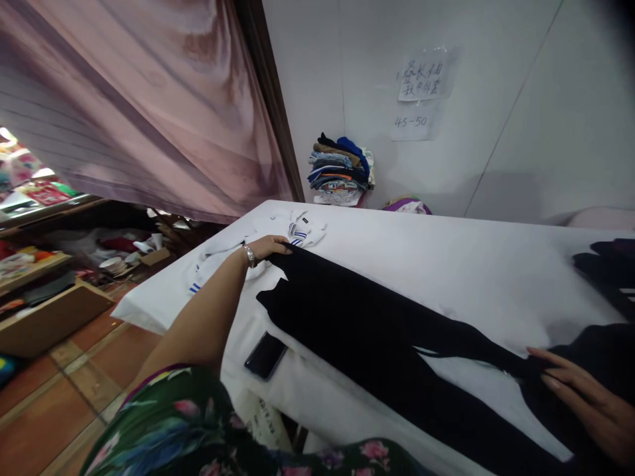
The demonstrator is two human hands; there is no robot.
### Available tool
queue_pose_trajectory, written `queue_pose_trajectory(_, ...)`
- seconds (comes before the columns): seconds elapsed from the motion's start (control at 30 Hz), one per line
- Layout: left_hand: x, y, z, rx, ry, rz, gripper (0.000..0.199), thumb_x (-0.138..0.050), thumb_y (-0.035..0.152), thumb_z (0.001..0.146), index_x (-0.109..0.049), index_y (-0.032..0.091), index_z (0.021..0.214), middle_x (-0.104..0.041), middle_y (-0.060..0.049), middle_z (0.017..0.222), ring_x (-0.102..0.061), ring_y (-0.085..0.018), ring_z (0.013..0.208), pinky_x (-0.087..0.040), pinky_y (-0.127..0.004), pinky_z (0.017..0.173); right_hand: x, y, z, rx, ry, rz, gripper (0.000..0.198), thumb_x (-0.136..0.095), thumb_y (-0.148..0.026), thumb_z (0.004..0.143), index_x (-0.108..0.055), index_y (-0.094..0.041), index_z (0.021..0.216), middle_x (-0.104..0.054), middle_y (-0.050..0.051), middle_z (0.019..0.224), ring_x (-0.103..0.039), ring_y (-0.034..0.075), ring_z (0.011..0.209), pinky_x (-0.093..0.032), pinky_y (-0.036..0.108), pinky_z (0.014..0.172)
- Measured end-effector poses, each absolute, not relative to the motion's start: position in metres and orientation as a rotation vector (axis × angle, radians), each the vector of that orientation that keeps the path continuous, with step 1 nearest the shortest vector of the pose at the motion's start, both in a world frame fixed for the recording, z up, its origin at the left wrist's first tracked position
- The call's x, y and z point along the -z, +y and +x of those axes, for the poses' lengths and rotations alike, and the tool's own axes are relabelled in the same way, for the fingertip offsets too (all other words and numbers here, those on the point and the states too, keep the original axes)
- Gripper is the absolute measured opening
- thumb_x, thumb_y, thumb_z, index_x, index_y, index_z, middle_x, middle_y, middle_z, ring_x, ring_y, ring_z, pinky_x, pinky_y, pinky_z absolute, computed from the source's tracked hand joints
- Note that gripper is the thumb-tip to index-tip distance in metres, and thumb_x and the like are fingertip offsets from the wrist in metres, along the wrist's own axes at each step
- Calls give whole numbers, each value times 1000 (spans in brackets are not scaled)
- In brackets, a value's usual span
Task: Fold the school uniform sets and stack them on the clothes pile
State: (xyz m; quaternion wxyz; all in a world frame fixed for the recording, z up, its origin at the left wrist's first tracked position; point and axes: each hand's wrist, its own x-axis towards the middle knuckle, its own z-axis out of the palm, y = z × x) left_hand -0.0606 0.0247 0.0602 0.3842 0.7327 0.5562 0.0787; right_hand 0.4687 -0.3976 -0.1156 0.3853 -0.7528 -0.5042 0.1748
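A pair of black trousers [367,311] lies stretched over the white-covered table [407,254], waist to the left and legs to the right. My left hand [268,247], a silver bracelet at its wrist, grips the upper corner of the waist. At the far right, my right hand [585,396] has its fingers closed on the lower part of the upper leg; its thumb is hard to see. Behind and beside my left hand lies a white garment [312,231] with blue stripes. A dark phone [265,355] rests near the table's front edge, below the waist.
Folded clothes [340,168] are stacked at the table's back edge, against the wall. More dark clothing [608,271] lies at the right. A pink curtain [198,99] hangs at the left, above open cardboard boxes [54,320] on the tiled floor. Handwritten paper signs [421,79] hang on the wall.
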Motion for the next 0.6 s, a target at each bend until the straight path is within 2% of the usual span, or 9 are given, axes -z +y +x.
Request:
queue_pose_trajectory(0.07, -46, 35, -56, -254, 1467, 1812, 37, -68, 41, 62, -67, 17, 91, -72, -5, 79, -66, -20, 74, -52, -31, 69, 111, -397, 468, -555, -1166, -1945, 34, -58, -56, 73, -65, -48, 105, -59, 3, 130, -48, 33, 125, -39, 50, 103)
queue_pose_trajectory(0.13, -28, 44, -43, -271, 1600, 1851, 35, -71, 38, 60, -67, 17, 89, -71, -4, 78, -66, -20, 74, -51, -29, 67, 105, -393, 468, -589, -1024, -2000, 35, -60, -59, 68, -68, -46, 100, -65, 2, 121, -51, 35, 122, -38, 50, 104)
queue_pose_trajectory(0.23, 1, 54, -19, -292, 1750, 1907, 35, -73, 39, 61, -68, 17, 87, -70, -4, 80, -66, -20, 78, -49, -27, 66, 95, -385, 467, -500, -890, -2113, 33, -61, -62, 57, -70, -39, 79, -72, 1, 98, -63, 38, 103, -45, 52, 96)
queue_pose_trajectory(0.37, 36, 60, -5, -296, 1859, 1927, 29, -68, 39, 70, -69, 17, 89, -71, -6, 85, -65, -22, 83, -48, -27, 68, 80, -372, 459, -376, -820, -2216, 34, -57, -64, 50, -65, -35, 66, -71, 2, 76, -66, 37, 81, -51, 52, 80)
queue_pose_trajectory(0.6, 53, 59, -19, -284, 2016, 2003, 29, -59, 36, 79, -68, 17, 99, -69, -10, 107, -62, -25, 103, -46, -30, 84, 77, -366, 455, -367, -873, -2244, 31, -59, -63, 53, -68, -36, 66, -72, 4, 80, -67, 35, 78, -53, 50, 77)
